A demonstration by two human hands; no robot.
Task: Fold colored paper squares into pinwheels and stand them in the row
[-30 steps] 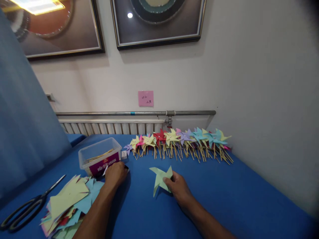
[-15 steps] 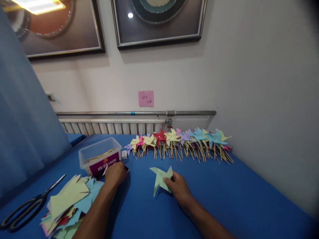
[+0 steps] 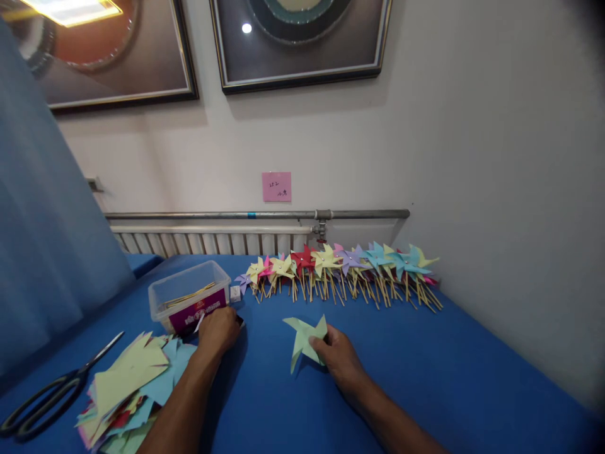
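A pale green paper pinwheel (image 3: 305, 340), its points folded in and no stick visible on it, is pinched in my right hand (image 3: 343, 356), thumb across its front. My left hand (image 3: 220, 328) is curled downward just in front of a clear plastic box (image 3: 189, 302) with a purple label and thin wooden sticks inside. Around the left fingers show a white edge and a dark edge of something mostly covered by the hand. Its fingertips are hidden. A pile of cut coloured paper sheets (image 3: 130, 372) lies beside my left forearm.
Black-handled scissors (image 3: 61, 391) lie at the far left of the blue table (image 3: 425, 378). A row of finished pinwheels on sticks (image 3: 331, 268) runs along the back. A tiny white box (image 3: 235, 294) stands by the plastic box. A blue curtain (image 3: 51, 208) hangs at left.
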